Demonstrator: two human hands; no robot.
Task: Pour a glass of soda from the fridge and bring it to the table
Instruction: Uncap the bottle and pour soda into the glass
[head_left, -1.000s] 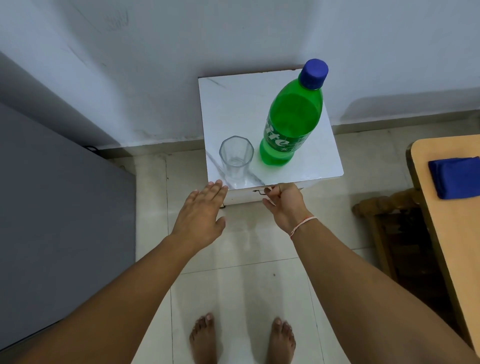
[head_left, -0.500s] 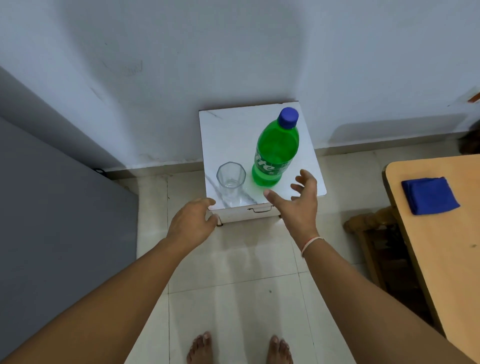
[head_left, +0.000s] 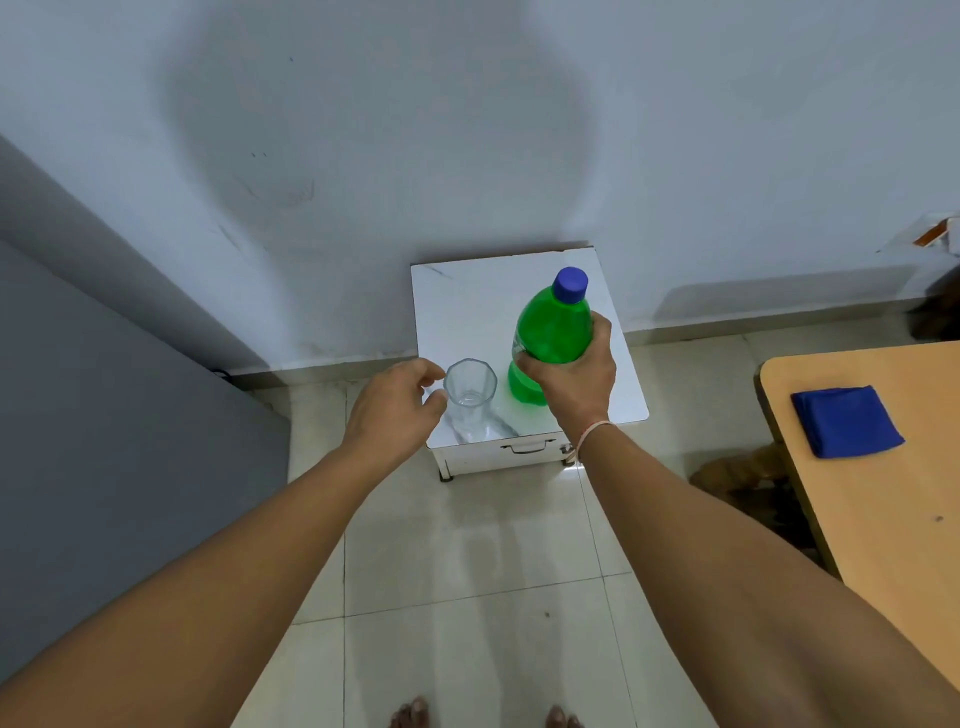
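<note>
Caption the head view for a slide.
Right hand grips the capped green soda bottle; left hand reaches the empty glass.

Bottle label (head_left: 519, 349) behind right-hand fingers (head_left: 540, 368) (unreadable); toes (head_left: 413, 714) cropped at bottom edge.

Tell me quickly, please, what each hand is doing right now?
Left hand: open, beside the clear faceted glass.
Right hand: closed around the green plastic soda bottle.

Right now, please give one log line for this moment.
right hand: grips green bottle | left hand: open beside glass | blue cap: on | glass: empty
</note>
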